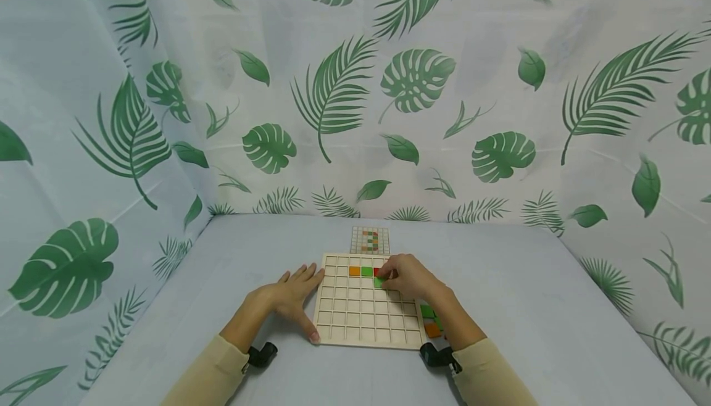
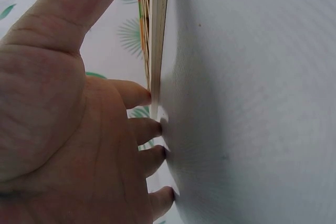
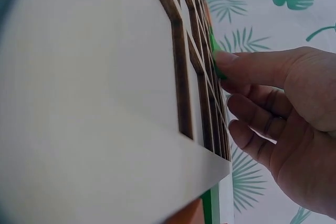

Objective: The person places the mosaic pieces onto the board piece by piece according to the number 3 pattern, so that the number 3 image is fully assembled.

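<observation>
A pale wooden grid board [image 1: 361, 318] lies flat on the table. In one of its upper rows sit an orange tile [image 1: 354, 271], a green tile [image 1: 366, 271] and a partly covered red tile [image 1: 376, 271]. My left hand [image 1: 290, 298] has its fingers spread along the board's left side, with the thumb at the near left corner. Just below the red tile, my right hand [image 1: 412, 279] pinches another green tile [image 1: 379, 282] between thumb and finger, at the grid. The right wrist view shows that green tile [image 3: 220, 73] under the thumb tip.
Behind the board lies a small pattern card [image 1: 358, 248] with a printed grid and coloured squares. Loose green tiles [image 1: 427, 311] and an orange tile [image 1: 432, 330] lie right of the board, partly under the right forearm. Leaf-printed cloth [image 1: 422, 165] hangs behind the table.
</observation>
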A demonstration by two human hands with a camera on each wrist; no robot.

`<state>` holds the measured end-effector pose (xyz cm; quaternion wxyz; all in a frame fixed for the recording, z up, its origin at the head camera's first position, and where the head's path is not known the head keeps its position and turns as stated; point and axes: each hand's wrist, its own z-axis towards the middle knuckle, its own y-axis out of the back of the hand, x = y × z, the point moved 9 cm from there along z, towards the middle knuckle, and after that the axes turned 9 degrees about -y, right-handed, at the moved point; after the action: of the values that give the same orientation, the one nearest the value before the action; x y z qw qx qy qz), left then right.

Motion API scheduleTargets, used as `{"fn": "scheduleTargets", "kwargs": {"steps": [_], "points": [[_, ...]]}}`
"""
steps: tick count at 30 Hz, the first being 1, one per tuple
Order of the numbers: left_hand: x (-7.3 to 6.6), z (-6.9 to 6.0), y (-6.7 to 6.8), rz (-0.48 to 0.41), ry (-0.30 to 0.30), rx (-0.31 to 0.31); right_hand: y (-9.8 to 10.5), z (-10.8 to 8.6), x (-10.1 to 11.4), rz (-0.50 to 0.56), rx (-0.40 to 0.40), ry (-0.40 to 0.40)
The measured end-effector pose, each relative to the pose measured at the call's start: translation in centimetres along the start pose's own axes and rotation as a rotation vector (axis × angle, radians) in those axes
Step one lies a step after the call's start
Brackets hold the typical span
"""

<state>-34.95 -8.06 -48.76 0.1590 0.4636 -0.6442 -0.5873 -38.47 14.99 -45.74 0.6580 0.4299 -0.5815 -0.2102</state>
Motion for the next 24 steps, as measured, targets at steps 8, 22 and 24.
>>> {"fn": "scheduleTargets", "kwargs": {"steps": [8,22,24], "points": [[0.07,-0.09,-0.01,-0.007,-0.009,0.004,-0.1,-0.11,0.32,-0.025,0.014,0.014],[0.02,-0.17,0.01,-0.019,-0.006,0.0,-0.08,-0.2,0.2,-0.011,0.018,0.005],[0.05,-0.1,-0.02,-0.02,-0.005,0.001,-0.04,-0.23,0.08,-0.021,0.015,0.004]]}}
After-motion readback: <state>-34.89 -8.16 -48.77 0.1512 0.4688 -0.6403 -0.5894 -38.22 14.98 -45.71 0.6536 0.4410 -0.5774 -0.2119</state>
